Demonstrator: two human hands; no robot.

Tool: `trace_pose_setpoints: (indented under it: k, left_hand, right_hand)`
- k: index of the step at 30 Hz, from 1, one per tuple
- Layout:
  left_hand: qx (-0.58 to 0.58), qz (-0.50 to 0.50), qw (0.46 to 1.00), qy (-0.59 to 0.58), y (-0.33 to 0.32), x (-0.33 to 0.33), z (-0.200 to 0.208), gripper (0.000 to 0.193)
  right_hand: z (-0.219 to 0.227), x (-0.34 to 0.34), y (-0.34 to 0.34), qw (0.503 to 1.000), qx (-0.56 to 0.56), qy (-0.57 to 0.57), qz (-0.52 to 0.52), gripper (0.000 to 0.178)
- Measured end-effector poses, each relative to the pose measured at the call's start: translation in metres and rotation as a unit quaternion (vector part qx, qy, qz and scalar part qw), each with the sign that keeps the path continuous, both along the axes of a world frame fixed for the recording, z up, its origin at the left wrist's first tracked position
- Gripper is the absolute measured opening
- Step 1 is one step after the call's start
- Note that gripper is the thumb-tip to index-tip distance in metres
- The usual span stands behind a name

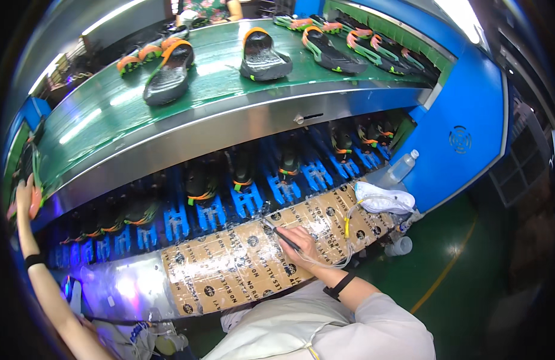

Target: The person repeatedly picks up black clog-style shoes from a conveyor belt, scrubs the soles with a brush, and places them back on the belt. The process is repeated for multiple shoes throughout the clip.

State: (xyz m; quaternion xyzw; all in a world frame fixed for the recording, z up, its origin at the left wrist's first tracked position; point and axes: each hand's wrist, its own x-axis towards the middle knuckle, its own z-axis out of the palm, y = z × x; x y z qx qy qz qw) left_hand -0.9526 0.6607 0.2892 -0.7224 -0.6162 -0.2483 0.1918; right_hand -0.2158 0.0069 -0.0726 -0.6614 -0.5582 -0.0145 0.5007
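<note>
At the far left, my left hand (25, 195) is closed around the coral heel end of a dark shoe (30, 159) by the end of the green conveyor belt (220, 90). Part of that shoe is lost in shadow. My right hand (296, 245) grips a slim black pen-shaped tool (287, 241) with a thin metal tip. It rests low over the cardboard-covered ledge (229, 270), the tip pointing up and left. A clear thin tube runs from near this hand to the right. Black bands circle both wrists.
Several black shoes with orange collars, such as this shoe (263, 57), stand on the upper belt. Below, more shoes sit on blue racks (247, 199). A clear bottle (403, 166), a white cloth bundle (384, 198) and a plastic cup (400, 246) are at the right. Another person (210, 8) is across the belt.
</note>
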Motion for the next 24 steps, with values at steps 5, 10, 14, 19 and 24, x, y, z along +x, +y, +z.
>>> trace_pose_setpoints:
  k: [5,10,14,19,24]
  left_hand:
    - [0.175,-0.098,0.980,0.008,-0.078,0.075,-0.099,0.041]
    - [-0.227,-0.292,0.536,-0.759,-0.330,0.284,-0.155,0.024]
    - [-0.379,-0.370,0.348,-0.773,-0.432,0.361,-0.248,0.072]
    - [-0.430,-0.342,0.088,-0.831,-0.521,0.436,-0.328,0.097]
    - [-0.472,-0.268,0.043,-0.839,-0.563,0.467,-0.343,0.111]
  right_hand:
    - [0.014,-0.003,-0.012,1.000,0.002,0.021,0.002,0.031]
    - [0.030,-0.016,-0.008,0.949,0.003,0.316,0.010,0.019]
    - [0.045,-0.014,-0.012,0.866,-0.028,0.495,0.058,0.021]
    - [0.078,-0.035,-0.011,0.854,-0.056,0.496,0.145,0.027]
    - [0.101,-0.064,0.003,0.855,-0.109,0.477,0.170,0.025]
